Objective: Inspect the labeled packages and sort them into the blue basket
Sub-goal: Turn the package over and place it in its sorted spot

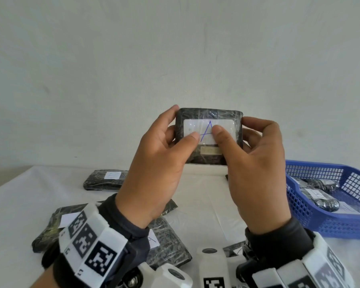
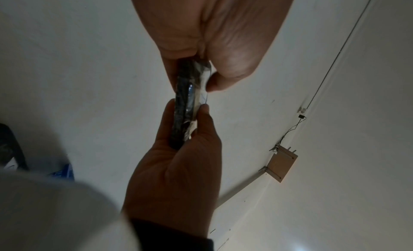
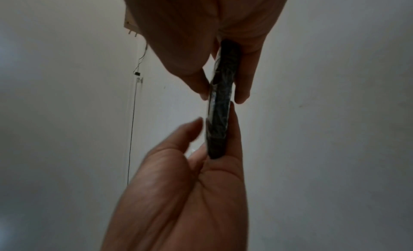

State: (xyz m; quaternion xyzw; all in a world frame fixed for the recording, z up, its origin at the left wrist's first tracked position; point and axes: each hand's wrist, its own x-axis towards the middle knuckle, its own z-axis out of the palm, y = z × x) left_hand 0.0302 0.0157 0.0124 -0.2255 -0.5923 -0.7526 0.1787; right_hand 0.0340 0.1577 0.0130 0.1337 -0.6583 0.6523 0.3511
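Both hands, left hand point(image 1: 154, 161) and right hand point(image 1: 256, 169), pinch the package point(image 1: 208, 117) upright in a holding grip, so label "A" point(image 1: 206, 132) faces the eyes.

A white-covered desk point(image 1: 197, 196) stood against a plain pale wall point(image 1: 175, 48); at two o'clock, a small wooden bracket point(image 2: 282, 166) hung with a thin wire point(image 2: 292, 127).

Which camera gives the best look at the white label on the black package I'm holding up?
The head view: the white label on the black plastic-wrapped package faces it, showing a blue handwritten A between both thumbs. The left wrist view shows the package edge-on with only a sliver of white. The right wrist view shows just the dark edge.
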